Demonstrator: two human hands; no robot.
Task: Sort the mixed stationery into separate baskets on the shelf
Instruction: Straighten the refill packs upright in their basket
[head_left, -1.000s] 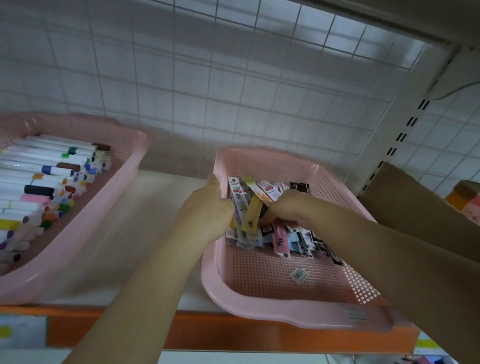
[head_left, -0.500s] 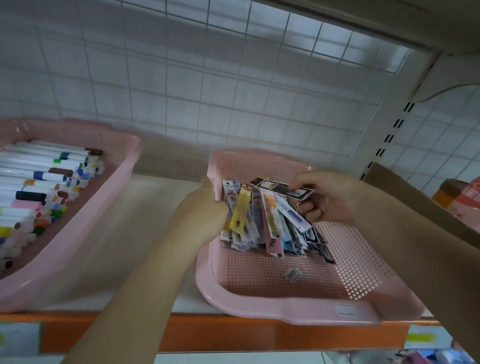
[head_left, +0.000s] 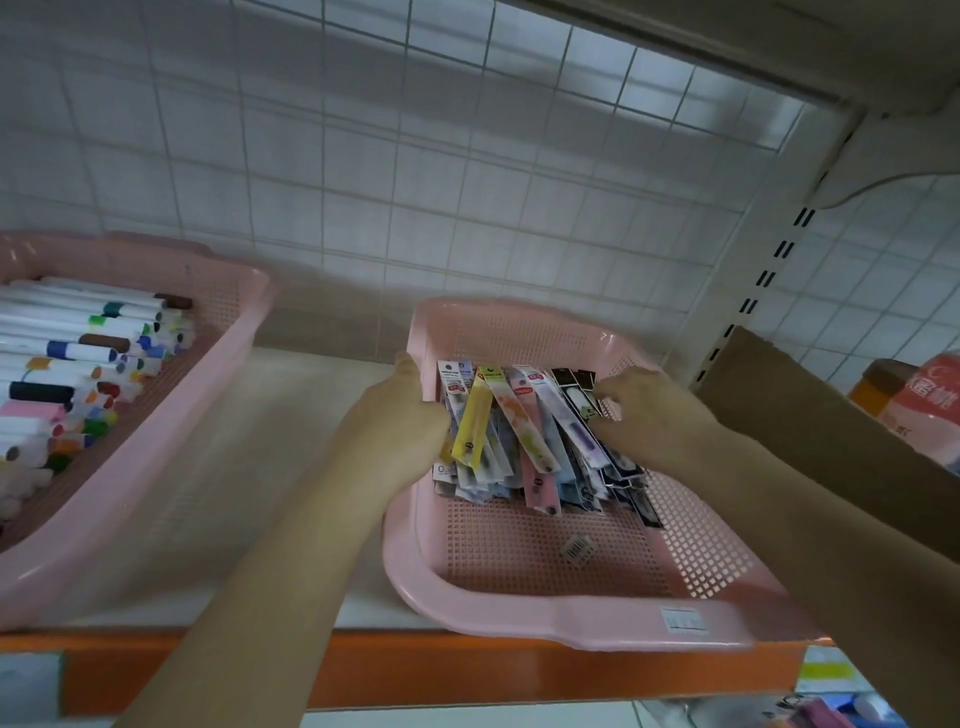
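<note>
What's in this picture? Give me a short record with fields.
place: shelf, orange front edge
left basket: pink, full of markers
right basket: pink, packets piled at the back, loose label nearer the front
left hand: against the pile's left side
right hand: fingers curled on packets at the pile's right side

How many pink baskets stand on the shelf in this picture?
2. The left basket, cut off by the frame, holds markers. The right basket holds packaged pens. Others may sit beyond the frame.
</note>
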